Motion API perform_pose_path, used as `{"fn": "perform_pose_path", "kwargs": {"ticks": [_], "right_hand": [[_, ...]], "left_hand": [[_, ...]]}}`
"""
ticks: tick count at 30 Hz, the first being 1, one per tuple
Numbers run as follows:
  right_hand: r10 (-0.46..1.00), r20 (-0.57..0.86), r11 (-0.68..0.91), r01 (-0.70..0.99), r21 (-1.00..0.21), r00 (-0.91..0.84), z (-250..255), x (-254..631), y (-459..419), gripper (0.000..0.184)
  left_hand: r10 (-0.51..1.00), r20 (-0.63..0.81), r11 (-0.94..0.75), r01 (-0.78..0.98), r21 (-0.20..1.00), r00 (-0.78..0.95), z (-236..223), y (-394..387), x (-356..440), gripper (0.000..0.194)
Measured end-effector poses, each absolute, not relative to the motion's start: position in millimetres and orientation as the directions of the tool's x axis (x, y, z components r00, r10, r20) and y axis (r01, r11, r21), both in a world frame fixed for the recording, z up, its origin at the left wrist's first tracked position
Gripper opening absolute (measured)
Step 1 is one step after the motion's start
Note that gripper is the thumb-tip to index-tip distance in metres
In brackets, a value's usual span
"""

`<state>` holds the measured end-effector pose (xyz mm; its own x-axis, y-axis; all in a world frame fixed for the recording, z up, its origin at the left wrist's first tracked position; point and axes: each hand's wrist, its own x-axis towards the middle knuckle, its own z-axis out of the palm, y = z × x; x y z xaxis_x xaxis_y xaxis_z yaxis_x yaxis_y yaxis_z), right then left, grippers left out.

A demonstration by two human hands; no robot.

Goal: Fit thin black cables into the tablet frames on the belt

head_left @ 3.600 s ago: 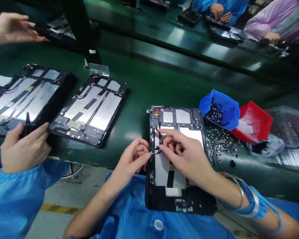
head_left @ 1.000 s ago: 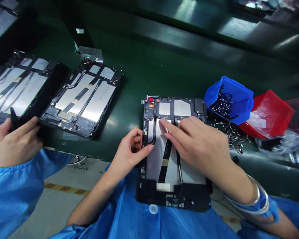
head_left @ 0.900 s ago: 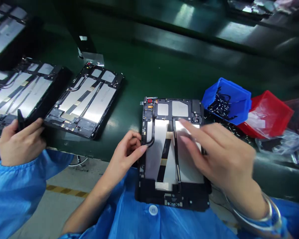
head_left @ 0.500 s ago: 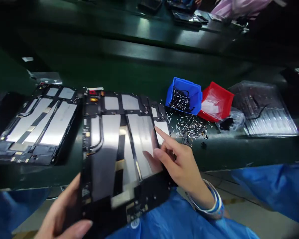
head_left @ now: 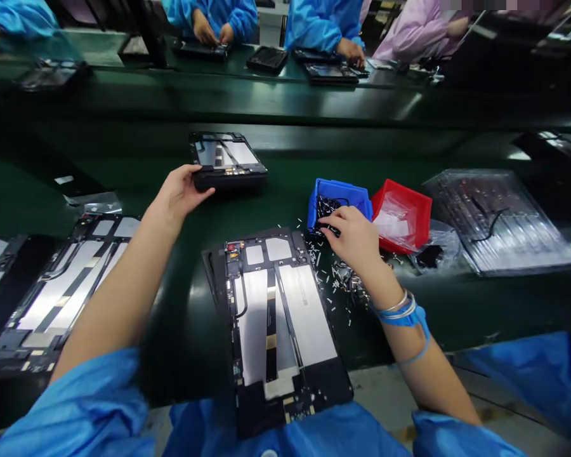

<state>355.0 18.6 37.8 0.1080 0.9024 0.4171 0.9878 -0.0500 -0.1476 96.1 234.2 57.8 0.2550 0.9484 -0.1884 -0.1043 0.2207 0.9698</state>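
The person's right hand is over a blue plastic parts bin on the far right of a dark green workbench. Its fingers are bunched and curled down among small black parts in the bin. The hand hides the fingertips, so I cannot tell whether they pinch anything. The right hand is much nearer the bin than the left, and the bin lies just beyond its fingers.

The left hand reaches far and right, its fingers spread, with their tips against the left end of a black tablet frame. That frame lies across the bench, its long axis running left to right, and no firm grip shows.

Between the person and these, a black tablet frame with silver foil panels lies with its long axis running near to far, tilted slightly. Loose metal-and-black small parts are scattered beside it, near the bin. A red plastic bin stands touching the blue bin's right side.
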Motion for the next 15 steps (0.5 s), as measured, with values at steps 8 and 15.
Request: {"fn": "perform_pose_path", "kwargs": {"ticks": [8,15], "right_hand": [[0.784,0.485,-0.060,0.825,-0.562,0.387,42,366,22,0.011],[0.572,0.383,-0.061,0.504,-0.862,0.725,54,383,38,0.013]], "left_hand": [[0.986,-0.148,0.156,-0.126,0.980,0.074,68,241,112,0.042],[0.968,-0.016,0.052,-0.139,0.989,0.252,74,178,129,0.022]]}}
